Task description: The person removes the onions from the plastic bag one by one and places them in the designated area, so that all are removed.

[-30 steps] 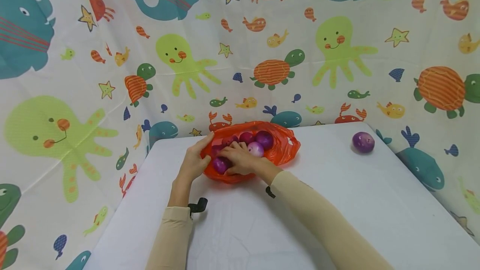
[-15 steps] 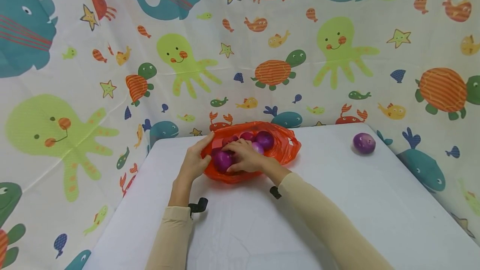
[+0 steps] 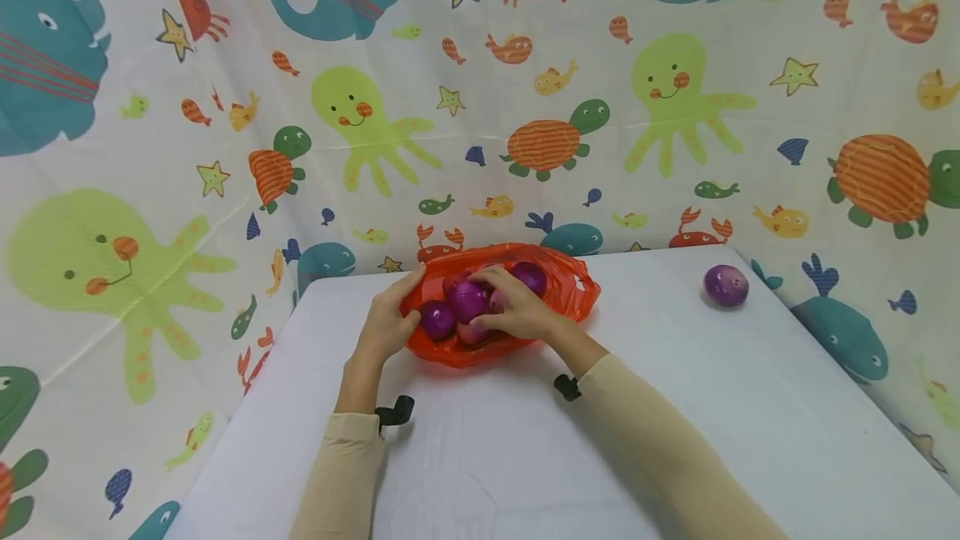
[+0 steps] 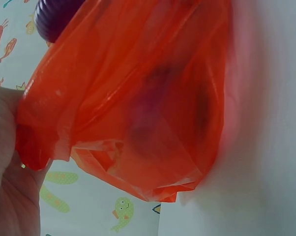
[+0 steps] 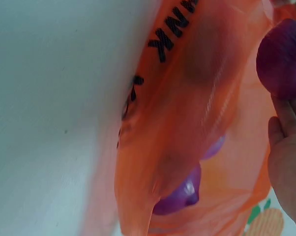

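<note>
An orange-red plastic bag (image 3: 572, 294) lies with its mouth spread, several red onions (image 3: 437, 320) inside. At its left edge my left hand (image 3: 386, 322) pinches the rim; the left wrist view shows a fold of the bag (image 4: 133, 113) between thumb and fingers. My right hand (image 3: 525, 311) grips one red onion (image 3: 468, 301) above the others in the bag's mouth. The right wrist view has that held onion (image 5: 281, 61) at the upper right, fingers around it. The right hand partly hides the onions behind it.
A single red onion (image 3: 726, 286) sits at the table's far right corner. The white table (image 3: 480, 448) ends at a curtain (image 3: 480, 107) printed with sea animals, which stands behind and along both sides. Dark wrist cameras (image 3: 396, 412) are strapped to both forearms.
My right hand has lifted an onion from the bag's left front and drawn it up and to the right. Another onion now shows where it was. The left hand stays at the rim.
</note>
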Action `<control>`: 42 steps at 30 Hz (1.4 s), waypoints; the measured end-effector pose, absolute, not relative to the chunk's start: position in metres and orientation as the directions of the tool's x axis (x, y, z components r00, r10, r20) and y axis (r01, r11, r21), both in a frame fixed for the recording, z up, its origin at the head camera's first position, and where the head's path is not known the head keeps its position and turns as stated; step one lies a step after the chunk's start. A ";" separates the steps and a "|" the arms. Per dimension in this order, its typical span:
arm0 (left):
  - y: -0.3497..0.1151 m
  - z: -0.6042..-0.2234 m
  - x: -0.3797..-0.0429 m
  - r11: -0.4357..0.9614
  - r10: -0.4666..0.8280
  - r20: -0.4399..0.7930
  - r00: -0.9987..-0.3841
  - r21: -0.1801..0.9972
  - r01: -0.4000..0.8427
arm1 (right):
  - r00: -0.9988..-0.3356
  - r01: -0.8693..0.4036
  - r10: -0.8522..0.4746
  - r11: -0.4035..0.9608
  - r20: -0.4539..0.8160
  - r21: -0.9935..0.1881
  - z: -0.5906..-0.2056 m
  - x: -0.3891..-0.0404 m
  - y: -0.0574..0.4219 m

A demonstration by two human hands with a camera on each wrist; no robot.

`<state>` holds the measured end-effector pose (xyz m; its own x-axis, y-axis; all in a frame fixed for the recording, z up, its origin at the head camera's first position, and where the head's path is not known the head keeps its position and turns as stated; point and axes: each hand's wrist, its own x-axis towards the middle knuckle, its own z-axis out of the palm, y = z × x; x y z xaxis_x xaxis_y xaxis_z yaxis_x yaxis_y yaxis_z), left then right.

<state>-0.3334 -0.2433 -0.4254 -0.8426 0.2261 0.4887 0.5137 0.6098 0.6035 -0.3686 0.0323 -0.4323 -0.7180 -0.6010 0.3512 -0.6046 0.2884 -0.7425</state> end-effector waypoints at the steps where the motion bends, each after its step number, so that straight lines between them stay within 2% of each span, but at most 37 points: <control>1: -0.243 -0.425 -0.333 0.609 0.225 0.488 -0.843 0.605 0.513 | -0.720 -0.606 -0.593 0.284 0.361 -0.743 -0.432 -0.368 0.035; 13: -0.239 -0.431 -0.336 0.591 0.228 0.482 -0.846 0.622 0.514 | -0.768 -0.610 -0.463 0.316 0.442 -0.727 -0.432 -0.360 0.086; 23: -0.238 -0.428 -0.335 0.593 0.221 0.484 -0.847 0.623 0.510 | -0.750 -0.657 -0.424 0.385 0.508 -0.649 -0.435 -0.356 0.115; 36: -0.242 -0.430 -0.333 0.595 0.217 0.469 -0.856 0.632 0.496 | -0.761 -0.648 -0.348 0.451 0.547 -0.614 -0.436 -0.352 0.125; 42: -0.242 -0.429 -0.334 0.596 0.212 0.486 -0.848 0.623 0.506 | -0.746 -0.664 -0.327 0.444 0.581 -0.602 -0.433 -0.354 0.134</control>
